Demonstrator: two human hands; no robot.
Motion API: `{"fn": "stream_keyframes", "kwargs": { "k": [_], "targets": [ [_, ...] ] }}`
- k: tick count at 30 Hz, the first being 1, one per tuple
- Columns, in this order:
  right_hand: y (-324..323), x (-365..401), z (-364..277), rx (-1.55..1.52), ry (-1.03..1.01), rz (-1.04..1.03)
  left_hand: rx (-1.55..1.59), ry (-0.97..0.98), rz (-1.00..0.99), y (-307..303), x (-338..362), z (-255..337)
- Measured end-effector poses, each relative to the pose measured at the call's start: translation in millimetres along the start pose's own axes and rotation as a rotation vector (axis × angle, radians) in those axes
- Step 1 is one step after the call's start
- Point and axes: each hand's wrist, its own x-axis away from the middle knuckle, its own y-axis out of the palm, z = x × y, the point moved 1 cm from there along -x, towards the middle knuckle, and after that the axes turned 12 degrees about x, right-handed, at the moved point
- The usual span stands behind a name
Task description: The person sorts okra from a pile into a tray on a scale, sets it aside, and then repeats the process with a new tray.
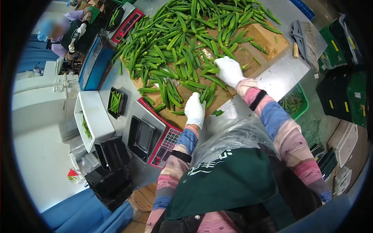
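Okra pods [159,54] lie in a large heap on flattened cardboard [254,58] in front of me. My left hand [195,110], in a white glove, is at the near edge of the heap. Its fingers are closed round a few okra pods [210,95] that stick out to its right. Farther right and a little higher, my gloved right hand [230,72] is closed on okra, with green pods [210,70] showing at its fingertips. The palms and inner fingers of both hands are hidden.
A red-rimmed scale [169,140] bears a black tray [141,138] at left. Nearby are a tray of okra [115,101], a white bin [94,116] and stacked black trays [110,171]. A brush [305,42] lies right; a green basket [301,103] sits below. Another person works upper left.
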Motion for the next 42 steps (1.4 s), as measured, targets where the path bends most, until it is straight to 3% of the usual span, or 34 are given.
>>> {"fn": "stream_keyframes", "kwargs": {
  "k": [3,6,8,10,11,13,15,18,21,23,25,26,28,29,30,32,35,38,40,42],
  "targets": [
    [37.3,-15.9,-9.7,0.292,-0.190,-0.022,0.140,-0.196,-0.044,-20.6,-5.6,6.1],
    [38.2,-28.6,0.5,0.357,-0.167,-0.156,0.494,-0.146,0.050,-51.5,-5.7,-5.0],
    [18.2,-26.8,14.8,0.191,-0.071,-0.116,0.822,-0.296,-0.011,-78.2,2.1,-6.6],
    [-34.7,-16.5,15.9,0.014,0.135,-0.219,0.826,-0.388,-0.041,-94.8,9.7,-4.0],
    [-42.5,-7.2,17.8,0.005,0.160,-0.281,0.824,-0.425,-0.037,-92.5,13.5,-5.4],
    [-53.1,14.0,26.0,-0.009,0.214,-0.403,0.590,-0.211,0.052,-75.5,15.8,6.3],
    [-25.9,47.5,32.6,0.094,0.080,-0.322,0.300,0.063,0.145,-42.8,15.4,16.9],
    [8.0,74.2,21.1,0.303,-0.045,-0.206,0.089,0.304,0.142,0.4,10.9,31.8],
    [12.3,79.0,12.9,0.408,-0.064,-0.220,-0.091,0.241,-0.013,15.7,2.2,37.9],
    [14.4,78.4,16.7,0.381,-0.084,-0.171,-0.079,0.233,-0.007,15.4,0.1,36.3],
    [4.9,72.7,19.2,0.282,-0.023,-0.265,-0.049,0.176,-0.014,4.1,-4.3,37.1],
    [0.0,72.7,20.5,0.228,0.010,-0.317,0.278,0.083,-0.063,-3.4,-3.7,34.3],
    [-22.3,72.3,24.1,-0.457,0.310,-0.521,0.933,-0.121,-0.155,-25.6,0.4,32.2],
    [-34.4,72.4,22.7,-0.804,0.452,-0.616,1.335,-0.220,-0.404,-41.6,4.7,32.2],
    [-48.3,73.1,16.4,-1.020,0.495,-0.637,1.595,-0.367,-0.449,-56.0,14.2,41.0],
    [-70.6,75.8,-1.1,-1.451,0.570,-0.664,1.884,-0.474,-0.551,-66.4,28.9,44.3],
    [-71.2,83.7,-25.2,-1.655,0.676,-0.757,2.041,-0.472,-0.592,-66.8,45.7,52.7],
    [-63.4,92.5,-39.2,-1.771,0.747,-0.736,2.292,-0.677,-0.574,-64.1,58.8,50.2],
    [-57.8,97.2,-37.8,-1.794,0.800,-0.731,2.279,-0.601,-0.558,-69.1,65.2,57.2],
    [-57.0,100.5,-39.6,-1.641,0.718,-0.701,2.186,-0.506,-0.557,-68.6,68.6,61.5]
  ]
}}
